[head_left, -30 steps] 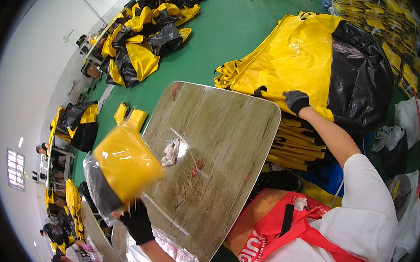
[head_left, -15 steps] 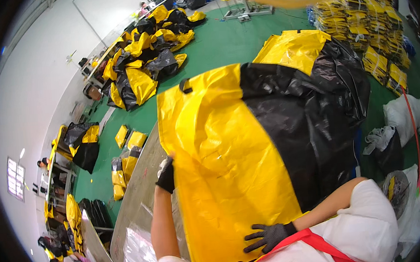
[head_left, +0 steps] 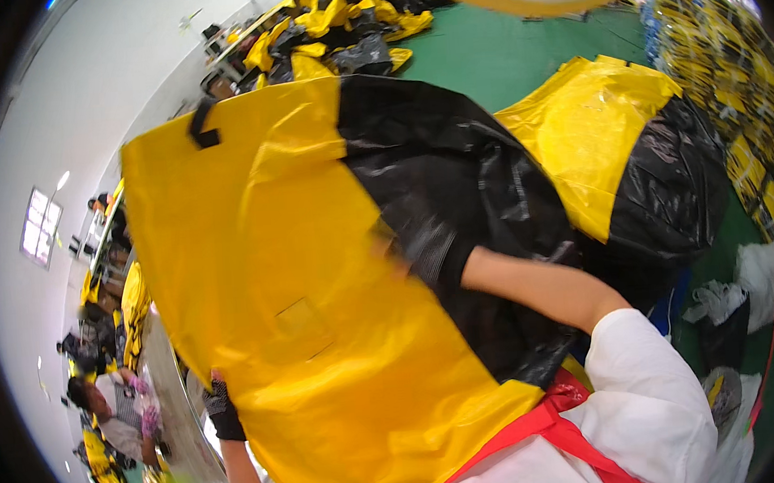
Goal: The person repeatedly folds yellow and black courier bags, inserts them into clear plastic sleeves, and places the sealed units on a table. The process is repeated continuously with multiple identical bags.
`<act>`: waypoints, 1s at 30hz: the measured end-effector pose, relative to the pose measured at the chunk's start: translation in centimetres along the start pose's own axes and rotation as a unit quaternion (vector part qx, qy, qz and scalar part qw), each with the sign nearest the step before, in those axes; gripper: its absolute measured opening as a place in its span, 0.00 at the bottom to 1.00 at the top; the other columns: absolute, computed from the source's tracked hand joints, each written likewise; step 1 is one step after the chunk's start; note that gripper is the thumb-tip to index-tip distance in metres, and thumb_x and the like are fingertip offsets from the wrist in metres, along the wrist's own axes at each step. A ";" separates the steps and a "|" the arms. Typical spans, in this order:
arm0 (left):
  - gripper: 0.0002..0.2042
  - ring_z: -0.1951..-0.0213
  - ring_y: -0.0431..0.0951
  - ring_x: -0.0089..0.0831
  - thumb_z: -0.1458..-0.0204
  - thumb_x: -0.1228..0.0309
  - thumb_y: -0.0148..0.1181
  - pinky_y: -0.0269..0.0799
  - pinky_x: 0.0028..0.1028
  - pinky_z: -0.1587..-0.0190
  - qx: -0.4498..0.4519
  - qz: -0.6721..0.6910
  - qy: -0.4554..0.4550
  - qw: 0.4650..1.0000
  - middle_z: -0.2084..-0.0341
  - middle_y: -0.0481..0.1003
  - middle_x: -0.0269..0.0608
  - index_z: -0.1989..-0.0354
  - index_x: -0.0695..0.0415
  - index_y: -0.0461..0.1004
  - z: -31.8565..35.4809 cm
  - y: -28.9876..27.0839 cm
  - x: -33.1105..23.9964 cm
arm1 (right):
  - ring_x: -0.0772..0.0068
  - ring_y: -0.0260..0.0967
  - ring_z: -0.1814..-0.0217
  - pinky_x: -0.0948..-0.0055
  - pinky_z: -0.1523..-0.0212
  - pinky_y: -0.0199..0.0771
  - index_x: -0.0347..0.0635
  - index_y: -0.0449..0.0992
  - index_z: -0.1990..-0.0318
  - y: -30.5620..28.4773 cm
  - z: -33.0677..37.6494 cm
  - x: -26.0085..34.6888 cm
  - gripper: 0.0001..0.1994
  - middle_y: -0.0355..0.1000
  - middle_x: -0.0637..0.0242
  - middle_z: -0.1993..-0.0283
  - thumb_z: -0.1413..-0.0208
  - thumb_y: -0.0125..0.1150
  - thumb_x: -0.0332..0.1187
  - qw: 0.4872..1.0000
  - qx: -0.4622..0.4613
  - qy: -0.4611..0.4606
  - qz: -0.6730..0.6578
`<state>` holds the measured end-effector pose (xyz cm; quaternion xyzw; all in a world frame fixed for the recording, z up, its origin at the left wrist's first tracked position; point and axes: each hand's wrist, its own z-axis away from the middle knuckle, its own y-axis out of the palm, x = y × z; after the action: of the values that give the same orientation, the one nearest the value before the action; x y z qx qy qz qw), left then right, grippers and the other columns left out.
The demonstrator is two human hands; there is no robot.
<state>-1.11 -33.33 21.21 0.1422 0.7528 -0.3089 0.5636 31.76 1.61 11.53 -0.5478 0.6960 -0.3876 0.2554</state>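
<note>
Sheet (head_left: 291, 275) spread wider | right hand (head_left: 428, 252) pressing | left hand (head_left: 224, 410) gripping edge

The yellow-and-black sheet (head_left: 300, 274) is a large panel of glossy plastic-like fabric, spread wide and held up in front of the person, covering most of the table beneath it. Its left portion is yellow; its upper right portion is black and creased. A short black strap loop (head_left: 202, 126) sits near the upper left corner. A square yellow patch (head_left: 303, 324) is fixed on the yellow area, near its middle. The lower edge hangs against the person's chest.
</note>
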 end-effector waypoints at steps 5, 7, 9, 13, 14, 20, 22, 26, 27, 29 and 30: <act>0.26 0.60 0.74 0.34 0.56 0.60 0.66 0.69 0.31 0.56 -0.114 -0.076 -0.042 0.990 0.59 0.74 0.38 0.51 0.61 0.69 1.2 -12.8 14.0 | 0.61 0.52 0.35 0.63 0.34 0.44 0.41 0.70 0.49 4.5 5.3 -15.2 0.27 0.60 0.57 0.40 0.50 0.50 0.51 0.948 0.179 0.180 0.192; 0.25 0.58 0.73 0.34 0.58 0.67 0.67 0.68 0.30 0.55 -0.088 0.022 -0.189 0.978 0.58 0.74 0.37 0.50 0.60 0.68 4.1 -11.7 15.2 | 0.61 0.58 0.40 0.61 0.40 0.54 0.43 0.69 0.48 0.4 -0.8 -10.3 0.26 0.63 0.59 0.42 0.49 0.49 0.51 0.886 0.340 0.305 0.081; 0.25 0.59 0.73 0.34 0.60 0.70 0.66 0.69 0.30 0.56 -0.088 0.001 -0.169 0.982 0.59 0.74 0.35 0.50 0.60 0.68 3.8 -12.4 17.9 | 0.61 0.67 0.49 0.60 0.50 0.65 0.44 0.71 0.52 -0.7 -5.3 -7.8 0.23 0.68 0.61 0.50 0.51 0.52 0.49 0.893 0.335 0.300 0.037; 0.43 0.42 0.59 0.52 0.60 0.55 0.65 0.52 0.45 0.40 -0.203 -0.611 0.136 0.753 0.43 0.58 0.60 0.39 0.64 0.51 2.9 -7.3 20.5 | 0.50 0.54 0.38 0.57 0.40 0.54 0.40 0.60 0.43 2.4 -13.5 -6.9 0.36 0.57 0.49 0.40 0.58 0.63 0.47 0.996 -0.011 0.084 0.025; 0.45 0.38 0.49 0.54 0.60 0.50 0.62 0.41 0.45 0.36 -0.149 -0.552 0.159 0.805 0.40 0.52 0.59 0.38 0.64 0.48 2.0 -1.6 19.3 | 0.47 0.50 0.36 0.56 0.38 0.50 0.40 0.56 0.39 4.3 -15.6 -8.9 0.41 0.54 0.47 0.38 0.59 0.64 0.49 0.995 -0.047 0.077 0.045; 0.38 0.36 0.47 0.53 0.55 0.43 0.53 0.34 0.52 0.37 0.392 -0.385 0.311 0.776 0.39 0.54 0.51 0.37 0.49 0.54 3.9 21.2 6.5 | 0.50 0.66 0.48 0.57 0.47 0.64 0.42 0.68 0.48 10.6 -23.4 -17.5 0.26 0.67 0.48 0.49 0.52 0.57 0.47 0.963 0.026 0.220 0.150; 0.39 0.36 0.46 0.54 0.56 0.39 0.50 0.31 0.56 0.38 0.393 -0.428 0.276 0.766 0.37 0.52 0.50 0.37 0.46 0.54 3.7 22.1 8.1 | 0.55 0.70 0.54 0.59 0.56 0.69 0.41 0.74 0.57 5.0 -25.8 -9.1 0.15 0.72 0.54 0.55 0.47 0.52 0.39 0.989 -0.001 0.120 0.091; 0.38 0.35 0.44 0.49 0.54 0.38 0.46 0.28 0.55 0.37 0.330 -0.458 0.328 0.757 0.35 0.46 0.42 0.36 0.43 0.51 0.0 23.9 8.9 | 0.55 0.67 0.48 0.61 0.45 0.63 0.41 0.72 0.57 -7.7 -16.1 -4.3 0.10 0.70 0.55 0.50 0.45 0.48 0.31 0.978 -0.149 -0.097 -0.105; 0.38 0.35 0.47 0.46 0.54 0.42 0.50 0.37 0.49 0.36 0.297 -0.472 0.279 0.782 0.36 0.50 0.45 0.36 0.47 0.53 0.1 24.2 8.9 | 0.54 0.65 0.47 0.60 0.43 0.60 0.40 0.71 0.56 -9.3 -11.8 -3.7 0.12 0.69 0.54 0.50 0.46 0.50 0.33 0.979 -0.103 -0.093 -0.152; 0.30 0.38 0.55 0.44 0.47 0.52 0.50 0.53 0.39 0.40 0.473 -0.280 0.145 0.823 0.40 0.57 0.48 0.38 0.54 0.56 -1.2 25.6 11.8 | 0.51 0.62 0.46 0.59 0.40 0.54 0.38 0.70 0.53 -12.9 -2.3 -0.2 0.18 0.67 0.51 0.50 0.48 0.53 0.39 0.983 0.079 0.008 -0.165; 0.30 0.38 0.56 0.44 0.47 0.52 0.50 0.54 0.38 0.40 0.449 -0.313 0.165 0.820 0.40 0.57 0.48 0.39 0.54 0.56 -0.5 24.6 11.1 | 0.50 0.61 0.45 0.59 0.38 0.51 0.37 0.69 0.52 -13.1 1.4 1.4 0.21 0.66 0.50 0.50 0.49 0.55 0.42 0.967 0.179 0.058 -0.170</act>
<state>8.75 -15.58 3.44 0.1854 0.6164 -0.7444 0.1776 39.89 -1.44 21.53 -0.5800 0.5253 -0.5747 0.2394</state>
